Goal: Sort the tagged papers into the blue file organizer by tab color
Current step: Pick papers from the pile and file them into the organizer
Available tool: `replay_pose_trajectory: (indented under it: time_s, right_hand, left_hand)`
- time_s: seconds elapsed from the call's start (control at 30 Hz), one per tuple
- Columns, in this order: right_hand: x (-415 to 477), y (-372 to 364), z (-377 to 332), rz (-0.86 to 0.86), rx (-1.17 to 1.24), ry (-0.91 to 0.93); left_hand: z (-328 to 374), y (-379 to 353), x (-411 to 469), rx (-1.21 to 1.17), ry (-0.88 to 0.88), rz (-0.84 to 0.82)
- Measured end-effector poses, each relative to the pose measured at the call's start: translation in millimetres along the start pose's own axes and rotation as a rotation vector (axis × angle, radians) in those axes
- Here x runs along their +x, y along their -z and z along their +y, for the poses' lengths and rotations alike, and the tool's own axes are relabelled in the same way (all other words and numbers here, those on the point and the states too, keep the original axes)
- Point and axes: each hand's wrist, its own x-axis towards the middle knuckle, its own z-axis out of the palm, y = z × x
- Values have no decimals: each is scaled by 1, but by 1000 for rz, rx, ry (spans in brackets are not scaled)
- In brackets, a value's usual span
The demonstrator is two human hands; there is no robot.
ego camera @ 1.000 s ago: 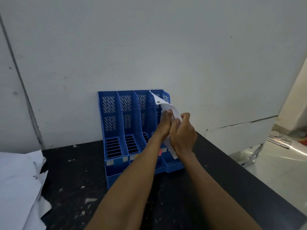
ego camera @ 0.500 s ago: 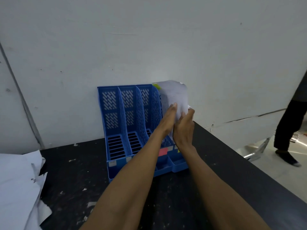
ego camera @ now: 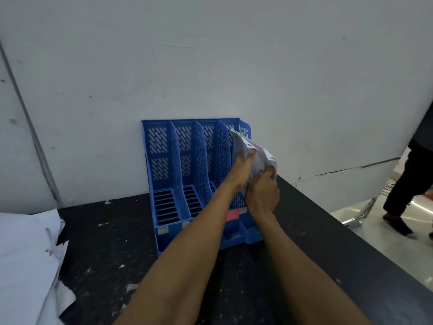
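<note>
A blue file organizer [ego camera: 164,179] with four upright slots stands on the black table against the white wall. A white paper [ego camera: 255,152] with a green tab at its top corner leans into the rightmost slot, bent over to the right. My left hand [ego camera: 242,167] lies flat against the paper's left face with straight fingers. My right hand [ego camera: 261,193] grips the paper's lower right edge. A red label [ego camera: 232,215] marks the front of the third slot; the front of the rightmost slot is hidden by my right hand.
A loose heap of white papers [ego camera: 25,259] lies at the table's left edge. The black table [ego camera: 105,242] is scuffed, with small paper scraps. Its right edge drops to a shiny floor, where a person's legs [ego camera: 407,191] stand at far right.
The paper has gone down from above the organizer into the rightmost slot and folded over rightward. Both hands dropped with it. The person at right came closer.
</note>
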Motion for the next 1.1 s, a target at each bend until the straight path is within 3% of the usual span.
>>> replay_pose_trajectory:
  time_s: [0.2,0.57,0.83,1.1]
  right_hand:
    - [-1,8,-6,-49,-154,-24]
    - [-16,19,-41,199,99,118]
    - [-54,12,-100,40,59,270]
    - [-147,-26,-185,-181,250,357]
  left_hand:
    - [11,5,-13,3,-40,-14]
    - [29,18,-36,12,-94,-2]
    - [45,74,-82,84,-43,61]
    - [49,206,-181,199,68,324]
